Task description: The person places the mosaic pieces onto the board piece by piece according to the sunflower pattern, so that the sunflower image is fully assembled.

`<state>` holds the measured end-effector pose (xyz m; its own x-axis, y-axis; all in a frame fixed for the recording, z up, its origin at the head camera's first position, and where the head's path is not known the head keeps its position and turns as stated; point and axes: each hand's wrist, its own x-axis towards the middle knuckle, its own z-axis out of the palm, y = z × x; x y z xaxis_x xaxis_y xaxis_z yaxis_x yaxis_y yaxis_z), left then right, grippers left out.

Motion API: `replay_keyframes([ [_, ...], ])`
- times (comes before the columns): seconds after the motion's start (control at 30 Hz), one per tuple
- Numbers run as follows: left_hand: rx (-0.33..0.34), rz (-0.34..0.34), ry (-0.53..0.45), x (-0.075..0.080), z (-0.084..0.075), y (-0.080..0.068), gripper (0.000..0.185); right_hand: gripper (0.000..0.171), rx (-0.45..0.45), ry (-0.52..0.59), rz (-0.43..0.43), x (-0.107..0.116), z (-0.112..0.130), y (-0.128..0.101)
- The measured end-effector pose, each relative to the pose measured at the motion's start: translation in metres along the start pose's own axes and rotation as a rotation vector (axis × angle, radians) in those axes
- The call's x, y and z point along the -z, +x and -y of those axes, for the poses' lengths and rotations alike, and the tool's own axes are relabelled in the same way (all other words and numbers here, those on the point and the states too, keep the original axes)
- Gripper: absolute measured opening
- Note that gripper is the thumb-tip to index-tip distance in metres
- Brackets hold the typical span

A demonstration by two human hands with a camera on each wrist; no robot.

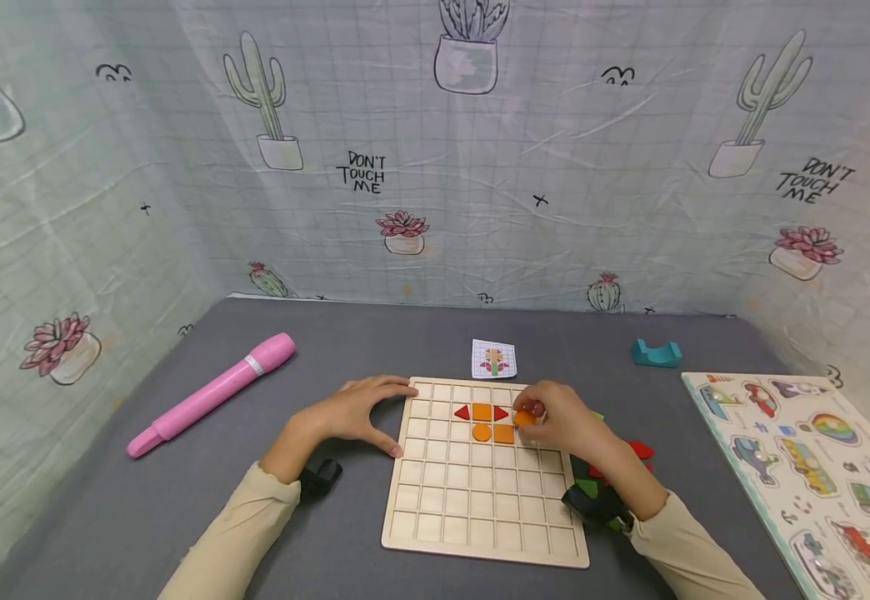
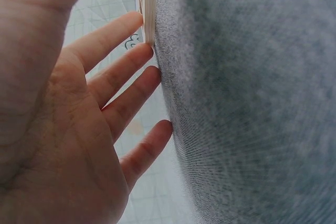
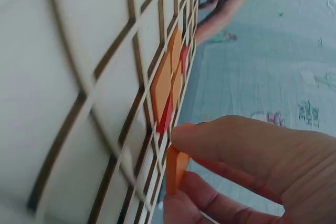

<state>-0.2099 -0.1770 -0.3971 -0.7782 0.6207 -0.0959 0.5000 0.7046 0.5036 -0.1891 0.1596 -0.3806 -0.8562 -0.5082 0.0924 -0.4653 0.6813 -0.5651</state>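
A cactus-print cloth (image 1: 540, 167) hangs as a backdrop across the whole upper half of the head view, walling in a grey felt tabletop (image 1: 142, 500). At the lower centre of that frame lies a wooden grid board (image 1: 480, 500), square to the person, so both arms reach it evenly.

The left hand (image 1: 356, 414) rests at the board's left edge, fingers straight and spread, holding nothing. The left wrist view shows the fingertips (image 2: 144, 56) touching the felt right beside the board's thin side, which looks like bracing to keep the board from sliding.

The right hand (image 1: 566, 421) sits over the board's upper right. Its thumb and fingers pinch an orange tile (image 3: 176, 171), held on edge just off the grid, near the pieces already set. That edgewise pinch seems suited to lowering the tile into a cell without disturbing its neighbours.

Already seated in the upper rows are two red triangles (image 1: 462, 412) flanking an orange square (image 1: 482, 412), with an orange half-round (image 1: 482, 432) and another orange square (image 1: 503, 433) below.

A small pattern card (image 1: 493, 358) lies just above the board, facing the person, apparently as a reference. Loose red and green pieces (image 1: 641, 450) lie by the right wrist, within easy reach. A pink pen-shaped toy (image 1: 213, 392) lies at left, a teal block (image 1: 656, 353) at upper right, and a vehicle peg puzzle (image 1: 802, 467) along the right edge.
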Motion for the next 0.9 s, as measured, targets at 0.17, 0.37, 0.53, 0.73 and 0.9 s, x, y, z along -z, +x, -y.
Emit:
replay_keyframes([
  [0.17, 0.001, 0.002, 0.005, 0.001, -0.001, 0.0, 0.086, 0.017, 0.081, -0.001, 0.002, -0.012, 0.008, 0.009],
  [0.37, 0.005, 0.003, 0.012, 0.0, -0.001, 0.0, 0.087, 0.015, 0.162, 0.005, 0.032, -0.026, 0.018, 0.017],
  [0.53, 0.002, 0.002, 0.009, -0.001, 0.0, 0.001, 0.086, 0.014, 0.192, 0.002, 0.058, -0.034, 0.028, 0.022],
  [0.73, 0.003, 0.003, 0.007, 0.0, 0.0, 0.001, 0.087, 0.015, 0.245, -0.034, 0.058, -0.04, 0.034, 0.029],
  [0.9, -0.004, 0.004, -0.008, 0.001, -0.001, 0.0, 0.086, 0.012, 0.231, -0.036, 0.063, -0.042, 0.036, 0.031],
])
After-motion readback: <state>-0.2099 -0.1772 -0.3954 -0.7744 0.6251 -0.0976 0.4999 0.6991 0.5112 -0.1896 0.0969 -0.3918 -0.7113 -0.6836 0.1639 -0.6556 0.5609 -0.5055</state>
